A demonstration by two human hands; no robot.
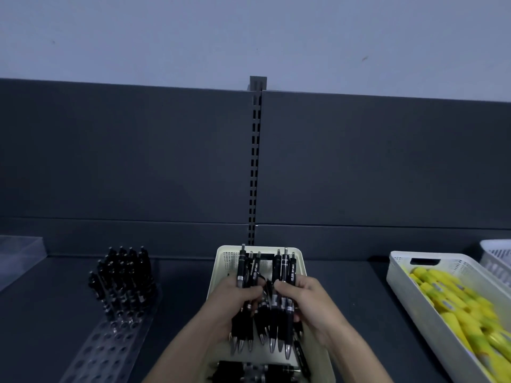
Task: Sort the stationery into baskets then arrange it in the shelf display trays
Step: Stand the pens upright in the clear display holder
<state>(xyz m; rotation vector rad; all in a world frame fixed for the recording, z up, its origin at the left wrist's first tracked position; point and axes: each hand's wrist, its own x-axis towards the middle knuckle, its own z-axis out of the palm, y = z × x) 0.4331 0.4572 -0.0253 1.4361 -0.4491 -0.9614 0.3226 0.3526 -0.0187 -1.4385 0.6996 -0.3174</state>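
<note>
Both my hands hold bunches of black pens above a cream basket (226, 261) on the dark shelf. My left hand (235, 302) grips a bunch of black pens (244, 272), tips pointing toward me. My right hand (307, 297) grips a second bunch of black pens (286, 268) right beside it. More black pens (257, 371) lie in the near end of the basket. To the left, a clear perforated display tray (110, 346) holds several black pens (121, 277) standing upright at its far end.
A white basket (401, 277) full of yellow items (456, 302) stands at the right, with another white basket (497, 252) behind it. A clear plastic tray (19, 250) sits at the far left. The dark shelf back panel (138, 161) rises behind everything.
</note>
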